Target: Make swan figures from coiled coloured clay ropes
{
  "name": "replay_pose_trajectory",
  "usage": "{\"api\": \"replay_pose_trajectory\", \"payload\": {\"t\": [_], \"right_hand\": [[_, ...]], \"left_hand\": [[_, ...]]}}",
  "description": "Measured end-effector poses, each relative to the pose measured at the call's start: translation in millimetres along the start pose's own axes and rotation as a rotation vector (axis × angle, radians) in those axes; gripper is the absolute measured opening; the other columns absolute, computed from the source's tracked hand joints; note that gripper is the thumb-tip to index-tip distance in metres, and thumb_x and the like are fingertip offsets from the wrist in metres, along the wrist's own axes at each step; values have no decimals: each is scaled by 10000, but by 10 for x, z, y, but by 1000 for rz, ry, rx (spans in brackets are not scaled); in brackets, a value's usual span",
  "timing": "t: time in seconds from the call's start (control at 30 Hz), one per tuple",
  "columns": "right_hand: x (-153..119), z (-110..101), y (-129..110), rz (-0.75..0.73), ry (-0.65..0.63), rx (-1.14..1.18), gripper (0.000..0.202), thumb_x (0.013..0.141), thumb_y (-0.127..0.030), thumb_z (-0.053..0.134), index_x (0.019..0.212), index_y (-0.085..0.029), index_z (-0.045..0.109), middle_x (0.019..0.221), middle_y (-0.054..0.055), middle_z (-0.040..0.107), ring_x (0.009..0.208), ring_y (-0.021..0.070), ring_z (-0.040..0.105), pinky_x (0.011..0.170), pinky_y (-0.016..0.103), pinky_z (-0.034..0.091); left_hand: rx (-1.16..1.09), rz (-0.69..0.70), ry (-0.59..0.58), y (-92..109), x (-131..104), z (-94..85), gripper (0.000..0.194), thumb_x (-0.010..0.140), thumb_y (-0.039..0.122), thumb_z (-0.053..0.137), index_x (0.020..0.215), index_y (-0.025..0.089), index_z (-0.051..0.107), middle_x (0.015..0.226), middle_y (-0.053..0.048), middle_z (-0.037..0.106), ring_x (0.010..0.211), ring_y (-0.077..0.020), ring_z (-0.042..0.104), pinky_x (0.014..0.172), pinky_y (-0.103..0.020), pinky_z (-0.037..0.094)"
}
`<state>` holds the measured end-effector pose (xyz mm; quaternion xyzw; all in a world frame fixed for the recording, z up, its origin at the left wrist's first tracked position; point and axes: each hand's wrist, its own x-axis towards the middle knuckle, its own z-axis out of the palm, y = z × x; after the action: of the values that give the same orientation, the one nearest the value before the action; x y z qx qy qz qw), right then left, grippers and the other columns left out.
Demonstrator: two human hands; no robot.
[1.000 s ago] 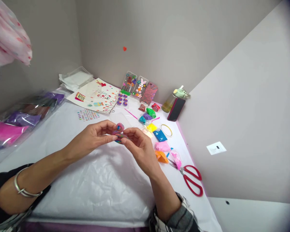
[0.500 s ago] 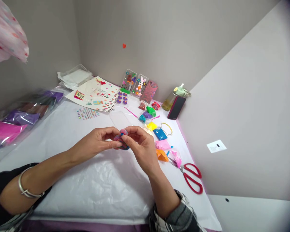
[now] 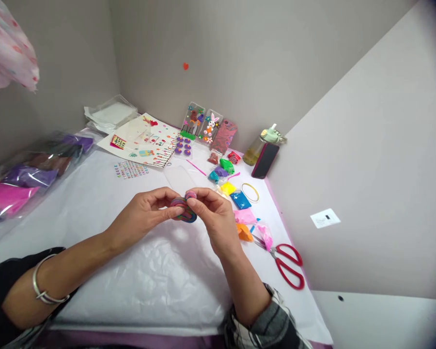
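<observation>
Between my fingers, above the white-covered table, is a lump of swirled multicoloured clay (image 3: 186, 216), striped in pink, blue and green. My left hand (image 3: 150, 211) pinches its left side between thumb and fingers. At its upper right, my right hand (image 3: 215, 213) grips a rounded end of the same clay. Fingertips hide part of the lump. A clear phone case (image 3: 179, 178) lies flat just beyond my hands. Small bags of coloured clay, among them a yellow one (image 3: 228, 188) and a blue one (image 3: 241, 199), lie to the right.
Red-handled scissors (image 3: 289, 266) lie at the right edge. A phone (image 3: 265, 161) leans on a bottle (image 3: 252, 154). Decorated phone cases (image 3: 223, 136) stand against the wall. A sticker sheet (image 3: 131, 169), a drawn-on paper (image 3: 131, 145) and large bagged clay packs (image 3: 31, 177) are on the left.
The clay has turned and been drawn out between my hands; its rounded end is now at my right fingertips, further right than before. The view has shifted slightly.
</observation>
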<state>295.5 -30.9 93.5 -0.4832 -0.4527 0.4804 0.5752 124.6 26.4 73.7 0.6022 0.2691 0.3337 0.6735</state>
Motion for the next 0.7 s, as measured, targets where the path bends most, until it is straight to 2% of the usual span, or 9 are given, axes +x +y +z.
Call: {"api": "replay_pose_trajectory", "payload": {"t": [0.17,0.4,0.57,0.7], "right_hand": [[6,6,10,-13,24,-89,190,789,-363,809,911,-226,759,912,28,739,832,186,678,739,311,570],[-5,24,14,-55,75,-162,100,805,-312,775,840,-223,744,885,34,717,829,190,670,762,325,574],[-3,27,23,-71,56,-196,186,826,-355,769,984,-257,759,981,35,721,900,200,667,804,338,568],[-12,26,11,-100,48,-258,120,854,-361,749,880,-244,757,929,35,700,880,202,666,811,340,560]], "left_hand": [[1,5,5,-10,-2,4,182,859,384,784,931,225,734,909,5,781,896,-212,763,897,-355,607],[-25,2,-11,-36,10,23,170,848,370,793,952,247,738,902,13,775,885,-210,754,899,-360,608],[-15,1,-1,-26,16,38,212,871,421,759,984,243,747,991,-12,783,930,-232,756,917,-391,608],[15,6,11,-18,8,55,236,850,454,768,935,236,745,962,-13,782,912,-243,757,887,-398,624]]}}
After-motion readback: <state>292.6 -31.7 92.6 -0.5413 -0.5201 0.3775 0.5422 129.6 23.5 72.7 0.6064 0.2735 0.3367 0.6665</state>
